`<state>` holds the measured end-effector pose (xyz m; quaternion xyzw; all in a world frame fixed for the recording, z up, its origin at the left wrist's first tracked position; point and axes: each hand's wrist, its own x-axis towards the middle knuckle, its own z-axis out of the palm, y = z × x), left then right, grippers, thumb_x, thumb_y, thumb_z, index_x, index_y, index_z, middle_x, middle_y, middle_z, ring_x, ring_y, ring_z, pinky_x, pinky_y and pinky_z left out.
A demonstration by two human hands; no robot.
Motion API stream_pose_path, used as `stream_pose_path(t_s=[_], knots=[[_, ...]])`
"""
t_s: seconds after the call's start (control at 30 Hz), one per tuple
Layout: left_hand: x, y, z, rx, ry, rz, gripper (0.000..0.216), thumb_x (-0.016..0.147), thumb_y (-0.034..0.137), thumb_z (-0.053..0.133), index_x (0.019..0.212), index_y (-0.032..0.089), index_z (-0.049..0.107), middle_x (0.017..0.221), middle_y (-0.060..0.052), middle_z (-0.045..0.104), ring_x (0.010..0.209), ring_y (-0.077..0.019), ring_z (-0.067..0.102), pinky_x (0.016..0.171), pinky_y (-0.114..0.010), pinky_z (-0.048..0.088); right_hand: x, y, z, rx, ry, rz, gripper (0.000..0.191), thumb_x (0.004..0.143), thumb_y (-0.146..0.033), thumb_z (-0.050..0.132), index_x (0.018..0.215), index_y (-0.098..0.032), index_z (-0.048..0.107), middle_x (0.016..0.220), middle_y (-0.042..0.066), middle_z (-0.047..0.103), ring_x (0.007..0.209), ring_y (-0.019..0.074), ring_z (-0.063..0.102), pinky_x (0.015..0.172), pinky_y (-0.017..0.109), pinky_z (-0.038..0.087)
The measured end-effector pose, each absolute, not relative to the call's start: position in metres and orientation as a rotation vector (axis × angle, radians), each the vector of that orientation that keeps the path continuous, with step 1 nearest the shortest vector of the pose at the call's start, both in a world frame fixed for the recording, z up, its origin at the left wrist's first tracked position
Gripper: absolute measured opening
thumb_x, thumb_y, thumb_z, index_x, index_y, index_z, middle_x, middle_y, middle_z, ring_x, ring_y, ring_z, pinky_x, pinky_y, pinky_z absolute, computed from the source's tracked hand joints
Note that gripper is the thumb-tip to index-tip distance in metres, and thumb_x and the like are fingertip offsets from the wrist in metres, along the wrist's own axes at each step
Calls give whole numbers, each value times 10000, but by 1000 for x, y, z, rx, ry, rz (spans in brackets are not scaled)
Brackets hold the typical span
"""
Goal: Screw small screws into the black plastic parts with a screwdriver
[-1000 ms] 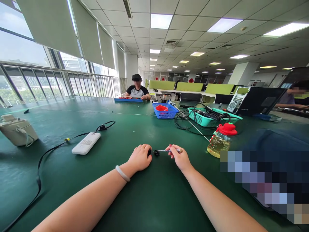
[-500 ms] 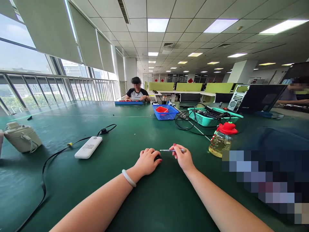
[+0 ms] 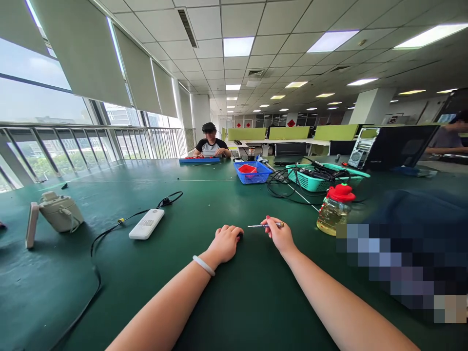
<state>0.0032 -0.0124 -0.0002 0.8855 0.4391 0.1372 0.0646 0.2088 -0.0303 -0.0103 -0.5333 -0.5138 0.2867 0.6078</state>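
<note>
My left hand (image 3: 227, 243) rests on the green tabletop, fingers curled round a small black object (image 3: 240, 237). Most of that object is hidden under the fingers, so its kind cannot be told. In a pinch between thumb and fingers, my right hand (image 3: 281, 235) holds a slim screwdriver (image 3: 257, 225). Its thin silver shaft points left towards my left hand and lies almost level, with the tip a little apart from those fingers. The brownish butt end sticks out on the right side of the hand.
On the left are a white power bank (image 3: 146, 224), a black cable (image 3: 98, 239), a beige bottle (image 3: 61, 212) and an upright phone (image 3: 32, 225). A red-lidded jar (image 3: 333, 214) stands right, before a blue basket (image 3: 252, 176) and teal basket (image 3: 310, 184). Another person (image 3: 211, 144) sits opposite.
The view has turned slightly to the left and tipped up a little. The screwdriver tip stands slightly farther above and right of the black object, which shows less. Both grips stay the same.
</note>
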Motion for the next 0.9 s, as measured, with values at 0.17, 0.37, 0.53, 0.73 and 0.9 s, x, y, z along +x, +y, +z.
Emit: stream_pose_path(t_s=[0.17, 0.37, 0.53, 0.73, 0.9], knots=[[-23, -34, 0, 2652, 1348, 408, 345, 979, 221, 329, 1233, 275, 555, 1248, -55, 601, 1151, -233, 499, 1004, -446, 403, 210, -31, -12, -1204, -1150, 697, 520, 761, -664, 562, 665, -171, 697, 520, 7, 535, 450, 124, 449, 445, 259, 346], [-126, -57, 1, 2630, 1449, 374, 407, 949, 220, 347, 1292, 289, 554, 1271, -59, 595, 1136, -222, 534, 1027, -404, 415, 209, -31, -11, -1203, -1142, 692, 522, 756, -667, 561, 660, -174, 699, 512, 3, 544, 440, 125, 457, 447, 262, 354], [-240, -43, 6, 2509, 1795, 399, 457, 917, 309, 334, 1292, 246, 586, 1292, -79, 616, 1171, -270, 561, 1047, -422, 416, 208, -31, -12, -1206, -1149, 685, 516, 766, -666, 553, 656, -183, 699, 528, 0, 546, 454, 127, 461, 450, 260, 347], [-302, -22, 28, 2436, 1955, 488, 458, 836, 371, 405, 1208, 221, 627, 1307, -82, 624, 1172, -290, 590, 1036, -388, 437, 207, -30, -13, -1215, -1157, 699, 515, 766, -662, 564, 648, -178, 696, 520, -4, 533, 452, 121, 453, 443, 253, 337], [-303, -21, 42, 2149, 2096, 944, 472, 835, 383, 412, 1246, 196, 550, 1263, -87, 601, 1079, -242, 632, 986, -376, 491, 208, -31, -11, -1226, -1161, 707, 526, 770, -671, 560, 649, -177, 696, 519, 1, 540, 459, 125, 462, 451, 257, 356]])
